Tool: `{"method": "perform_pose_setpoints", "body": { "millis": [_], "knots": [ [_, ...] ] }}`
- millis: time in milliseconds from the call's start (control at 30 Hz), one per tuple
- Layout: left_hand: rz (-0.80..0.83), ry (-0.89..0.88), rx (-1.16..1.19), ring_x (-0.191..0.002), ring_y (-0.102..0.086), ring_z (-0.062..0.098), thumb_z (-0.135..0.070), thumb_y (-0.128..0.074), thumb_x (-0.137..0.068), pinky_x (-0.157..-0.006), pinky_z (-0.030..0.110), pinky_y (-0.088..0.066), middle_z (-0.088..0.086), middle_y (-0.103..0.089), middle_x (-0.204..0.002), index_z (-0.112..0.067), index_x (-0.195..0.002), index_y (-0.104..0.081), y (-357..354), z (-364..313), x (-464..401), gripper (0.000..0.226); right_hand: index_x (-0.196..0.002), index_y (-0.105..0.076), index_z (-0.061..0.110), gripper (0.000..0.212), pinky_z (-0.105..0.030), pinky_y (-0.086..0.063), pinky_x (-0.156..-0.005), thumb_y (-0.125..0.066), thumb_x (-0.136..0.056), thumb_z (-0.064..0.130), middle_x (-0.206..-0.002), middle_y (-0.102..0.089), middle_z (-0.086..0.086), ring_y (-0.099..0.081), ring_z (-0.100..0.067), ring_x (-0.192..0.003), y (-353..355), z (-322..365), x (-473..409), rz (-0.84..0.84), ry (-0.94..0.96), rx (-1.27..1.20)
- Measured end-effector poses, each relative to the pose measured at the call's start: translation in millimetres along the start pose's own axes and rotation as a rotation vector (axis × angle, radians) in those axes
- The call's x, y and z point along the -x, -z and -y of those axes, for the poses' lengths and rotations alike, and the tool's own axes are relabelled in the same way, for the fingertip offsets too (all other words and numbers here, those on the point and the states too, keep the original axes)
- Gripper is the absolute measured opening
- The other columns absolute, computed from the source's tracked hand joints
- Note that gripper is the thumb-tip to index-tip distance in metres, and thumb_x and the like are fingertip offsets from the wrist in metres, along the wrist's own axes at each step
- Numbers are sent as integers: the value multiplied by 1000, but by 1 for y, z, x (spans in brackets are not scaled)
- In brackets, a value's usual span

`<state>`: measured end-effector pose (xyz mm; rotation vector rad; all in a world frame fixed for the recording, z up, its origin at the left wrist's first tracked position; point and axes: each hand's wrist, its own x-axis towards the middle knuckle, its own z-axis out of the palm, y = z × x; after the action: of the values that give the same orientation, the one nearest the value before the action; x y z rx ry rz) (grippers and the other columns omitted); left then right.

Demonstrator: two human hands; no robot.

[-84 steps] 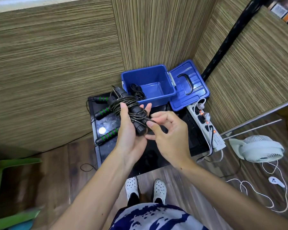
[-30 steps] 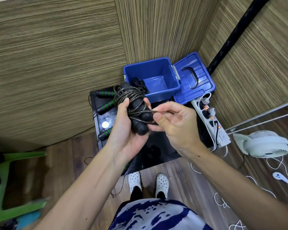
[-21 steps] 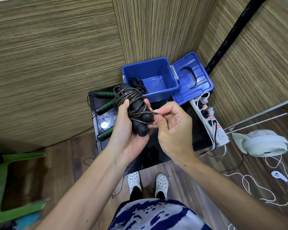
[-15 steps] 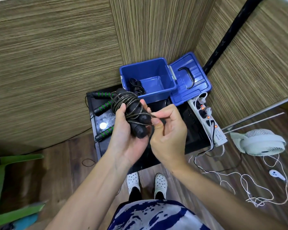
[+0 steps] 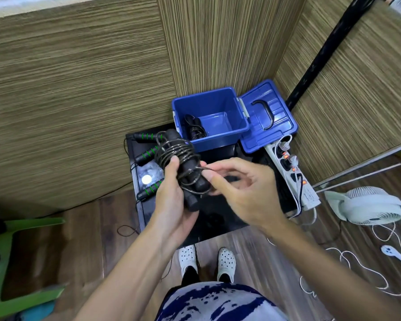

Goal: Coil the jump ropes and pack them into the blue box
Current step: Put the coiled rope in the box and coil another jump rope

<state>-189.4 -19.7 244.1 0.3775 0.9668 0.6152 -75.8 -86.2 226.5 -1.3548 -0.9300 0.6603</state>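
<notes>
Coiled jump rope [image 5: 183,167], held above counter's [image 5: 220,218] middle: left hand [image 5: 174,205] curled round paired handles, right hand [image 5: 239,188] pinching the loose cord end. Likely light, springy, prone to uncoiling; best gripped across handles and wraps together. Blue box [image 5: 210,118] open at far edge.

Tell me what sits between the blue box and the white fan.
In the head view, the box's open blue lid and a white power strip lie between the blue box and the white fan.

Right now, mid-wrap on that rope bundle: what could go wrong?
1. The cable's loose end is only pinched by the right hand; if it slips, the wraps on the coiled rope may spring loose.
2. The left hand alone holds both handles.
3. Green-striped handles lie below, easy to snag.
</notes>
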Motion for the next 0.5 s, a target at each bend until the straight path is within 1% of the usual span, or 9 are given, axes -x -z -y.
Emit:
{"method": "perform_pose_setpoints", "body": {
  "millis": [33, 67, 100, 133, 233, 300, 367, 433, 500],
  "knots": [
    [-4, -6, -47, -100, -70, 26, -46, -41, -105, -87, 34, -57, 15, -70, -112, -3, -117, -65, -2, 2, 3, 51, -85, -79, 8, 4, -30, -58, -61, -82, -82, 7, -77, -74, -2, -69, -22, -69, 3, 3, -7, -4, 69, 83],
    [3, -9, -68, -83, -73, 20, -42, -40, -105, -70, 27, -58, 13, -74, -101, -2, -115, -65, -4, 4, 6, 48, -80, -79, 9, 5, -27, -53, -60, -83, -82, 11, -74, -70, -2, -66, -20, -67, 5, 4, -14, -4, 138, 162],
    [15, -8, -74, -68, -71, 15, -39, -40, -106, -58, 22, -55, 9, -75, -90, -4, -111, -66, -3, 8, 6, 45, -79, -79, 8, 7, -26, -50, -60, -83, -82, 13, -73, -68, -3, -64, -20, -67, 6, 3, -19, 5, 182, 211],
    [14, -8, -65, -63, -69, 12, -38, -40, -106, -53, 20, -53, 7, -74, -85, -6, -108, -66, -4, 11, 7, 42, -81, -79, 7, 8, -26, -50, -59, -82, -83, 13, -75, -66, -2, -63, -19, -67, 6, 1, -21, 11, 179, 223],
    [-69, -53, -27, -79, -72, 20, -40, -44, -105, -59, 25, -56, 14, -75, -100, -6, -112, -66, -5, 5, 2, 41, -83, -77, 6, 8, -35, -59, -52, -80, -86, 12, -79, -65, -2, -64, -22, -67, 4, -1, -12, -21, 83, 174],
    [-102, -99, -13, -86, -73, 23, -40, -45, -105, -63, 28, -57, 12, -75, -97, -7, -105, -67, -4, -1, -3, 39, -84, -76, 8, 6, -36, -58, -47, -79, -86, 13, -78, -63, 4, -63, -22, -66, -1, -3, -2, -57, 65, 197],
    [-103, -116, -11, -79, -72, 19, -40, -45, -105, -58, 25, -56, 7, -75, -90, -10, -100, -67, -5, -4, -6, 38, -88, -73, 18, 7, -37, -57, -44, -79, -86, 14, -75, -63, 8, -63, -20, -65, -5, -8, 5, -91, 4, 159],
    [-96, -99, 4, -73, -71, 16, -40, -44, -106, -54, 24, -55, 6, -75, -89, -11, -98, -67, -4, -3, -7, 39, -93, -64, 26, 22, -36, -57, -43, -78, -87, 11, -74, -61, 2, -62, -18, -65, -8, -12, 9, -145, -28, 77],
    [-110, -41, 31, -75, -70, 19, -44, -43, -105, -56, 28, -55, 9, -72, -95, -8, -105, -67, -5, 0, -6, 43, -93, -64, 18, 21, -36, -59, -46, -74, -89, 0, -78, -60, -5, -63, -20, -65, -7, -16, 13, -138, 107, 116]
  ]
}}
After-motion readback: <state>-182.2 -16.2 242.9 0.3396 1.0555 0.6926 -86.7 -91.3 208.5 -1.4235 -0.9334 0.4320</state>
